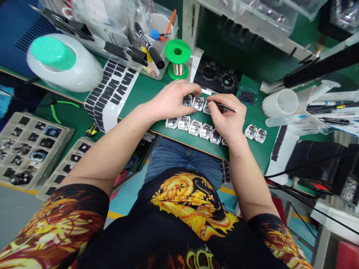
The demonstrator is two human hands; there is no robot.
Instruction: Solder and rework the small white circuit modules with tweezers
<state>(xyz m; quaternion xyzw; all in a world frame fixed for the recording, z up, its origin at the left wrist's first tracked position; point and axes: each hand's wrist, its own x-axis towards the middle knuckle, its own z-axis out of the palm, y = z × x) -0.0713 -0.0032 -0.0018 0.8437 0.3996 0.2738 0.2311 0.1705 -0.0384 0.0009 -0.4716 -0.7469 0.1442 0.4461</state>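
Two rows of white watch cases with exposed electronics lie on the green bench. My left hand (179, 98) is at the back row, its thumb and index finger closed around a watch case (198, 104). Another watch case (187, 100) sits partly under its palm. My right hand (228, 114) pinches a slim dark pen-like tool (230, 108), whose working end points at the neighbouring watch case (206, 107); its exact kind is unclear. In the front row, a watch case (195, 127) lies among several others, some hidden by my right hand. Two more, including one watch case (261, 135), lie right of my wrist.
A green solder wire spool (177, 52) stands behind my left hand, beside a clear bin (161, 74) of tools. Small dark parts fill a shallow tray (247, 96) at the right. A white cup (280, 104) is farther right. A white bottle (84, 74) stands left.
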